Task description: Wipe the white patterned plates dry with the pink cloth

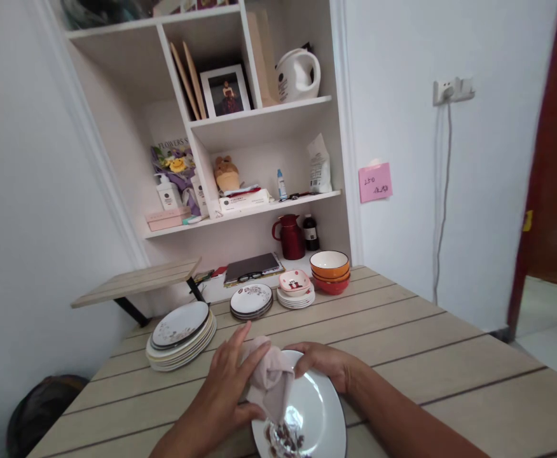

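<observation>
A white plate (317,407) with a dark rim and a brown floral print is tilted up in front of me, low in the view. At its upper edge my right hand (323,364) grips the rim, thumb on the face and fingers behind. My left hand (231,381) is at the plate's left side with a pale pink cloth (273,378) between thumb and fingers. The cloth lies bunched against the plate's face. Some of the left fingers stretch outward past the cloth.
Further back on the wooden table (402,343) stand a tall plate stack (182,331), small plates (251,300), saucers (297,299) under a square dish (294,282), and orange and red bowls (330,270). A raised wooden shelf (140,281) juts in at left. Behind is a red jug (290,236).
</observation>
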A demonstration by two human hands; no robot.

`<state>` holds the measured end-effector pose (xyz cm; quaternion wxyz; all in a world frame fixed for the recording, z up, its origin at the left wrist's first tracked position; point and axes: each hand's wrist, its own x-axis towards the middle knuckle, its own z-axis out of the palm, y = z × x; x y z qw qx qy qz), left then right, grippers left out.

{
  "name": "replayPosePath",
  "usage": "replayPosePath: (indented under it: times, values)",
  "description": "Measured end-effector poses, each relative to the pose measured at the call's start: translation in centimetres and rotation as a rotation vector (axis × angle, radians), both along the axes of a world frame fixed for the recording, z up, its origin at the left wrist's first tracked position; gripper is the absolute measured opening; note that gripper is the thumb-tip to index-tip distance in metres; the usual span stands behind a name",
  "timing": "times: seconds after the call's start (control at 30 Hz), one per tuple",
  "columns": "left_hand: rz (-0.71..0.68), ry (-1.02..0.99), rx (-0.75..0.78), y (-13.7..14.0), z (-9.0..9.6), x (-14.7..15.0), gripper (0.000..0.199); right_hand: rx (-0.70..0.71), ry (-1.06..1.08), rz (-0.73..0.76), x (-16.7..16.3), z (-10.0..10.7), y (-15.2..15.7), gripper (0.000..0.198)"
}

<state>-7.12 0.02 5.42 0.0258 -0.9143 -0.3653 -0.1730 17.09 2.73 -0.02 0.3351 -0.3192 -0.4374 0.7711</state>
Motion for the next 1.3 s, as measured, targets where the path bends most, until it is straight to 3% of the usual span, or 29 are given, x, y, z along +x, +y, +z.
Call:
replayPosePath:
  times: [0.1, 0.27, 0.37, 0.5, 0.6, 0.67, 0.8, 0.9, 1.0, 1.2, 1.3]
  values:
    - [0.023, -0.055, 0.034, -0.4, -0.2, -0.1, 0.074, 0.010, 0.009, -0.001, -0.3, 0.3, -0.6, 0.048]
    - [0.004, -0.295, -0.260, -0.4, -0.6, 0.6, 0.043, 0.022, 0.001, -0.005, -0.7, 0.3, -1.7, 0.045]
    - [0.022, -0.425, -0.332, 0.2, -0.4, 0.9, 0.028, 0.021, -0.014, -0.035, -0.9, 0.0, -1.9, 0.043]
    - [0.229, -0.428, -0.266, 1.1, 0.8, 0.9, 0.030, -0.002, -0.027, -0.061, -0.9, -0.6, -1.8, 0.047]
    - [0.501, -0.338, -0.102, 1.0, 2.5, 0.9, 0.031, 0.003, -0.018, -0.052, -1.0, -0.8, -1.7, 0.048]
    - [0.580, -0.326, 0.005, 0.7, 3.6, 1.3, 0.034, 0.014, 0.003, -0.029, -1.1, -0.8, -1.9, 0.047]
    - [0.537, -0.285, 0.073, -0.2, 4.9, 2.2, 0.038, 0.035, 0.036, -0.046, -1.3, -0.6, -2.2, 0.046]
    - [0.580, -0.261, 0.104, -0.6, 5.5, 2.4, 0.040, 0.023, 0.042, -0.103, -1.5, -0.6, -2.2, 0.045]
    - [0.595, -0.255, 0.046, -1.0, 5.6, 2.2, 0.040, 0.002, 0.055, -0.182, -2.0, -0.6, -2.2, 0.046]
    - [0.390, -0.127, -0.184, -2.7, 2.0, 2.5, 0.041, 0.032, 0.166, -0.369, -2.9, -0.2, -2.4, 0.055]
    - [0.251, -0.089, -0.320, -3.3, 0.5, 2.3, 0.060, 0.057, 0.187, -0.423, -3.0, -0.2, -2.4, 0.058]
